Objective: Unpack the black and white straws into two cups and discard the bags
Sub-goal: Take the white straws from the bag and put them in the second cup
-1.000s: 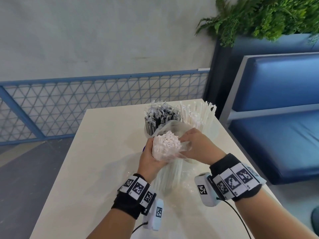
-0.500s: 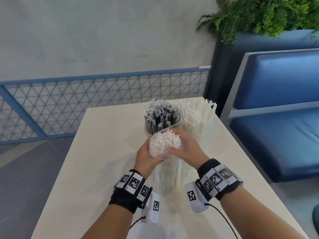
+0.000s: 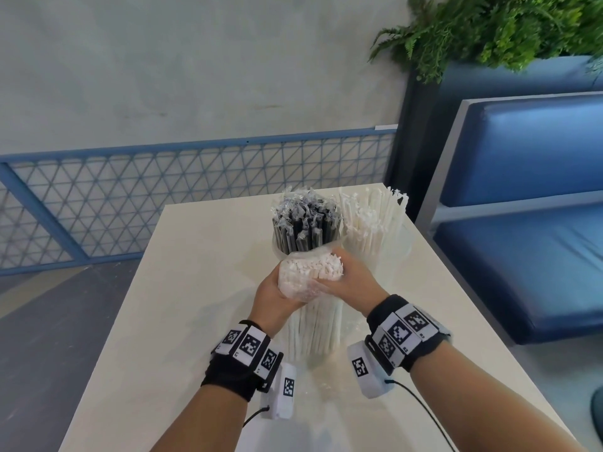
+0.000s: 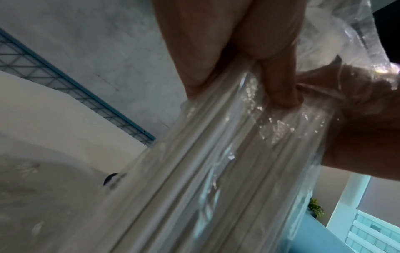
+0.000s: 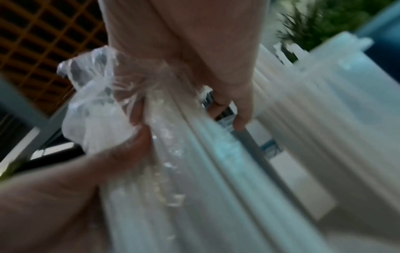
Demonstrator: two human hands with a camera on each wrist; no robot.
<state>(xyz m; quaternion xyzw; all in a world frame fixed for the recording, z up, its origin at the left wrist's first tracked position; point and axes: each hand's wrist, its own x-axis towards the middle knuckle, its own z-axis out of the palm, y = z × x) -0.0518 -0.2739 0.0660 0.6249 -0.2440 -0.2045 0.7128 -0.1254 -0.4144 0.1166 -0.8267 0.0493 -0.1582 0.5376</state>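
Both grips clasp bagged white straws (image 3: 310, 272); upright.

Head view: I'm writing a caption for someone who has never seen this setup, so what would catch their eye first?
First, the two hands, left hand and right hand, gripping a clear bag of white straws standing upright on the cream table at centre. Just behind it stand a cup of black straws and, to its right, a cup of white straws.
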